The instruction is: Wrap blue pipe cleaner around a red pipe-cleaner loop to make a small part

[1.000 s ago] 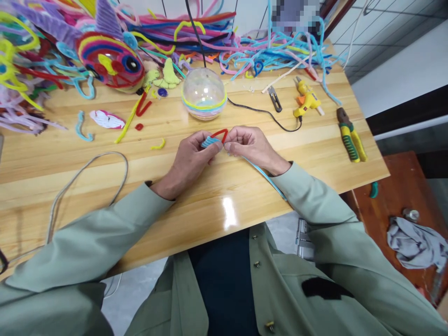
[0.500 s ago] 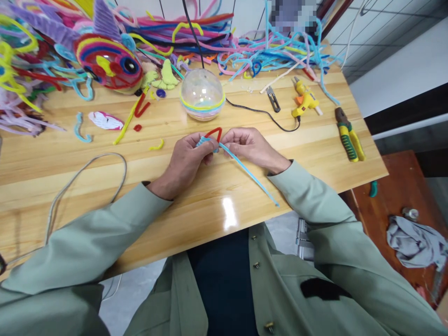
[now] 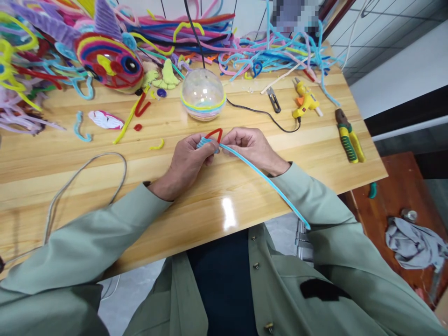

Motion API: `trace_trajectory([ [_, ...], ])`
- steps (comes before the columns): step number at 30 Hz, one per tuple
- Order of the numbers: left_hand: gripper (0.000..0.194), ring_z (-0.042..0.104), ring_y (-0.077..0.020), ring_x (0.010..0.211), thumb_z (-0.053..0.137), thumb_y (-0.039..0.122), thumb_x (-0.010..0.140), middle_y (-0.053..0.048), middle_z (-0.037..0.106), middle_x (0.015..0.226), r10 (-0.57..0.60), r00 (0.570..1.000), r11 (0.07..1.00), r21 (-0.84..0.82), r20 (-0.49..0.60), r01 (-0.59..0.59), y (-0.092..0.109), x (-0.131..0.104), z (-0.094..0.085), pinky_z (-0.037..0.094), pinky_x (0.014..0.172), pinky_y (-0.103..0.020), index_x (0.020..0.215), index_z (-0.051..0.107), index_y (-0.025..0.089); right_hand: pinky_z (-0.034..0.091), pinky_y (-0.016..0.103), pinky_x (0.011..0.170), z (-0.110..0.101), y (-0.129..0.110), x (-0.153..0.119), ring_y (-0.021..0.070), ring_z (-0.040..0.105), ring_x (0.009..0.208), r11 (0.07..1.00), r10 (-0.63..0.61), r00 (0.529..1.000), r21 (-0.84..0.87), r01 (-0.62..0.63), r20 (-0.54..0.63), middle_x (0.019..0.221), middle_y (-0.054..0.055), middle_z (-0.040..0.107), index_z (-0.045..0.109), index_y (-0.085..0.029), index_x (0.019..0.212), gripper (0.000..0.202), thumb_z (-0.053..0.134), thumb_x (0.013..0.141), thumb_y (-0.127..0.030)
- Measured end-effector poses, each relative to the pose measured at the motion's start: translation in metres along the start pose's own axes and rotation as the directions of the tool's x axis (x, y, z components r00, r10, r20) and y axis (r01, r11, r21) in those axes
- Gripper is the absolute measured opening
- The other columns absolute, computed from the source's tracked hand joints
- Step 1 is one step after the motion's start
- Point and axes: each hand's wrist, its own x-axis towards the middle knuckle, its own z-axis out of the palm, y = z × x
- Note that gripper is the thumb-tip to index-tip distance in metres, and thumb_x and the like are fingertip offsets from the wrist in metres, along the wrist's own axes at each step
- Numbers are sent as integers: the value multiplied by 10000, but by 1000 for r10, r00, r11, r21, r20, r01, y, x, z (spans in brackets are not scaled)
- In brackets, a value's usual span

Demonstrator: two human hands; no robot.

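Note:
My left hand (image 3: 187,161) is closed in a pinch on a red pipe cleaner (image 3: 220,134) bent to a point, with light-blue coils wound around part of it. The rest of the wound piece is hidden by my thumb and fingers. Close beside it, the thumb and fingers of my right hand (image 3: 254,148) pinch a light-blue pipe cleaner (image 3: 268,178) near the wound piece. Its long loose tail slants down past my right cuff. Just beyond both hands stands a clear plastic ball (image 3: 203,86) with yellow, blue and pink bands around its lower half.
A colourful pipe-cleaner animal head (image 3: 110,60) sits at the back left. Bundles of pipe cleaners (image 3: 206,35) line the back. On the right lie small snips (image 3: 274,100), a yellow glue gun (image 3: 305,100) and pliers (image 3: 349,135). A grey cable (image 3: 66,186) loops at left.
The light-blue tail has swung right and outward, and more of its length shows, its tip now over my right sleeve. Both hands stay almost in place.

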Motion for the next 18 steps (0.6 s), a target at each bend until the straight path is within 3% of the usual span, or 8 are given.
trace_trajectory([
  [5, 217, 482, -130, 562, 785, 237, 902, 27, 622, 603, 82, 995, 984, 164, -55, -72, -1, -2, -2, 348, 561, -314, 703, 701, 220, 542, 274, 713, -2, 3, 0, 149, 683, 787, 998, -23, 1000, -59, 23, 7, 922, 34, 825, 855, -172, 1008, 516, 971, 897, -663],
  [11, 244, 538, -165, 647, 798, 290, 934, 29, 634, 668, 297, 951, 897, 366, -85, -247, -1, -5, -3, 446, 629, -326, 728, 674, 246, 641, 303, 820, -2, -2, -2, 192, 787, 900, 1000, 27, 999, -6, -26, 33, 989, 65, 871, 876, -179, 1061, 501, 964, 912, -650],
  [18, 104, 577, -152, 687, 775, 211, 880, 49, 665, 710, 403, 908, 815, 496, -115, -299, -4, -3, -2, 460, 673, -306, 804, 706, 229, 651, 296, 804, 4, -5, -4, 163, 750, 837, 990, 114, 993, 85, -116, 27, 1003, 50, 874, 883, -186, 1099, 508, 998, 874, -627],
])
